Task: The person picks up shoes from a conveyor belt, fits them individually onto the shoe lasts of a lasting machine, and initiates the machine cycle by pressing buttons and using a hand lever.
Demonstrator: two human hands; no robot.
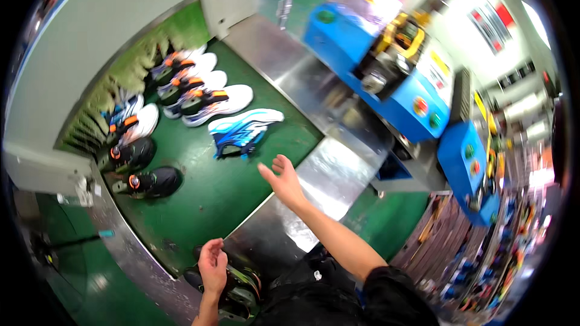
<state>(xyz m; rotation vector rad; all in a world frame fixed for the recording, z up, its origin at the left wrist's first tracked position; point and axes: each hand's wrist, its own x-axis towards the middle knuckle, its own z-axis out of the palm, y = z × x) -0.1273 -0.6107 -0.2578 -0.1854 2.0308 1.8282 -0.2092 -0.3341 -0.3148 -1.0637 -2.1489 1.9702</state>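
My right hand [283, 180] is open over the near right edge of a green conveyor belt [199, 217], holding nothing. Just beyond its fingertips, a blue-and-white sneaker [244, 131] lies on its side. My left hand [212, 264] hovers low at the near end with loosely bent fingers, thumb apart, and nothing in its grasp. Below and beside it are dark shoes [244, 293] with green and orange trim, partly hidden by the hand. Several white sneakers [220, 100] with orange-and-black parts stand farther up the belt. At the left sit black shoes [158, 182].
A green bristle curtain [121, 75] hangs in the opening of a pale machine housing [115, 18]. Metal plates [332, 172] border the belt on the right. Beyond them stand blue machines [417, 105] with red and green buttons. Racks of colourful items [477, 271] fill the far right.
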